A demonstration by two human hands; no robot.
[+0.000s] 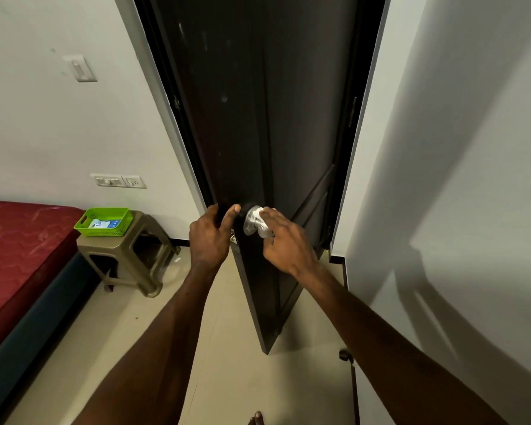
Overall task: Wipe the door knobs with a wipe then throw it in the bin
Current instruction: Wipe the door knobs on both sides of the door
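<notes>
A dark door [258,118] stands half open, its edge toward me. A silver round knob [250,222] sits on its right face. My right hand [284,240] presses a white wipe [263,223] against the knob, fingers wrapped over it. My left hand [210,237] grips the door's edge just left of the knob, thumb on the near face. The knob on the far side is hidden behind the door. No bin is in view.
A beige plastic stool [129,256] by the left wall carries a green basket [105,222] with a wipes pack. A red mattress [16,250] lies at far left. A white wall [457,179] closes the right side. A door stopper [344,354] sits on the floor.
</notes>
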